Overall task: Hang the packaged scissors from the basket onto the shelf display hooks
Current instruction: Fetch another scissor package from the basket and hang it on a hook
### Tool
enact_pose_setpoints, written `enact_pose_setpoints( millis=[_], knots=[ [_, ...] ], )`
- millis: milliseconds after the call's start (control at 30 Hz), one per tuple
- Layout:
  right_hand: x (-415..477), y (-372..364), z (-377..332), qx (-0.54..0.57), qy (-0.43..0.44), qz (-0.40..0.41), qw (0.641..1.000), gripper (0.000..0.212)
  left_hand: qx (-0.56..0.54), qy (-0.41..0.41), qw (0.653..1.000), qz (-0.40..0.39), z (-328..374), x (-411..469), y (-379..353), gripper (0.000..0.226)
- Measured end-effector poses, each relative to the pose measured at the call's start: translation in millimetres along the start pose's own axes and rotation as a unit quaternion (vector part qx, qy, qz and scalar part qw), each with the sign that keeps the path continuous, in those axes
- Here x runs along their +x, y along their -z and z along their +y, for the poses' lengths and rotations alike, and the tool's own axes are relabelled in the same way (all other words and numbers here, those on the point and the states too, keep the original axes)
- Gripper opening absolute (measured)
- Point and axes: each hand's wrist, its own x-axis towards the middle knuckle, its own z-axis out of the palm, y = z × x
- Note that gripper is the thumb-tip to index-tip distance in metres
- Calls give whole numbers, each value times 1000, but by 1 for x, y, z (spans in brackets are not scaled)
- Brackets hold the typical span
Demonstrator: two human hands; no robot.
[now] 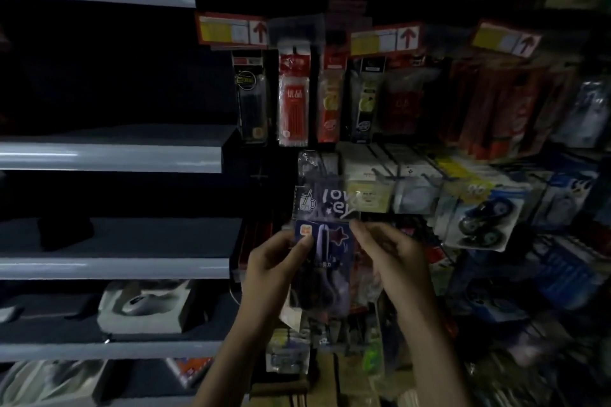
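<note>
A packaged pair of scissors [325, 261] with a dark blue card and purple handles is held upright in front of the shelf display. My left hand [276, 266] grips its left edge, thumb on the card's top corner. My right hand [385, 253] pinches the top right corner of the pack. Directly above it hangs another clear pack with white lettering [325, 195]. The hook itself is hidden behind the packs. The basket is not in view.
Pen and refill packs [294, 99] hang in a row above, under red and yellow price tags [231, 29]. Correction tape packs [482, 218] hang to the right. Grey shelves [112, 155] run along the left, one with a white boxed item [145, 306].
</note>
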Motion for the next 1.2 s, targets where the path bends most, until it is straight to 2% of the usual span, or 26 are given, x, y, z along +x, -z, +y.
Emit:
enact_pose_setpoints(
  millis=[33, 133, 367, 500, 667, 800, 1000, 1200],
  knots=[
    [7, -1, 1, 16, -4, -13, 1000, 17, -3, 1, 1000, -2, -3, 7, -1, 22],
    [27, -2, 13, 22, 3, -17, 1000, 15, 0, 1, 1000, -5, -12, 23, -1, 22],
    [49, -10, 48, 16, -5, -26, 1000, 8, -19, 28, 999, -10, -47, 34, 9, 52],
    [48, -12, 68, 35, -54, -22, 998, 8, 5, 50, 999, -14, -61, 33, 12, 26],
    [46, -9, 80, 48, -48, -16, 998, 18, 15, 49, 998, -21, -70, 34, 4, 29],
    [46, -4, 88, 34, -41, -15, 998, 9, 59, 39, 997, -25, -73, 35, 1, 17],
    [45, -6, 93, 33, -33, -18, 999, 6, 45, -17, 998, 35, -67, 41, -6, 10],
    [51, -9, 94, 38, -30, 29, 998, 11, 71, -13, 995, 62, -63, 52, -18, 13]
  ],
)
